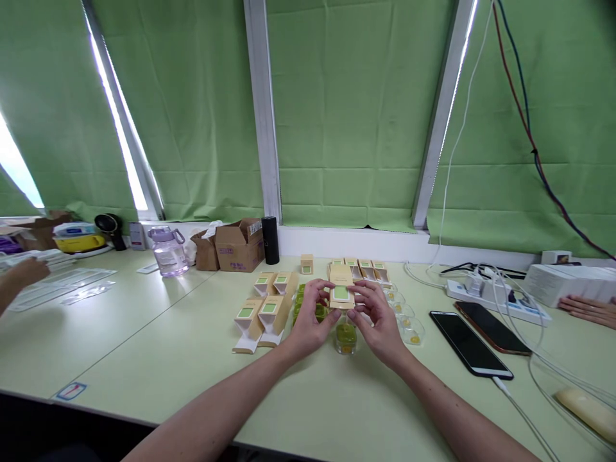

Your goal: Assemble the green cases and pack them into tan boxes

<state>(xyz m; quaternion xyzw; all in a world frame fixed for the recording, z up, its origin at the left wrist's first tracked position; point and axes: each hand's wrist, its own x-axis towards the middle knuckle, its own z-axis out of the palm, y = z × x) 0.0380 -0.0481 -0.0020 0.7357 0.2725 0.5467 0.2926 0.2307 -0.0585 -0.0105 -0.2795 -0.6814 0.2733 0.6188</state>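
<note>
Both my hands grip one small tan carton with a green label [341, 287], held upright just above the table. My left hand [310, 317] pinches its left side and my right hand [378, 317] holds its right side. Directly below the carton stands a small clear jar with green contents [346, 337]. More green jars [302, 301] sit behind my left hand, partly hidden. Several open tan cartons [262, 316] stand to the left, and a row of them [366, 269] lies behind. Clear lids with yellow dots [409, 326] lie to the right.
Two phones [469, 343] and a power strip with cables [495, 298] lie at right, near another person's hand [587, 310]. Brown cardboard boxes [239, 245], a black cylinder [270, 240] and a purple water bottle [168, 251] stand at the back. Another person's hand [22, 274] is at far left.
</note>
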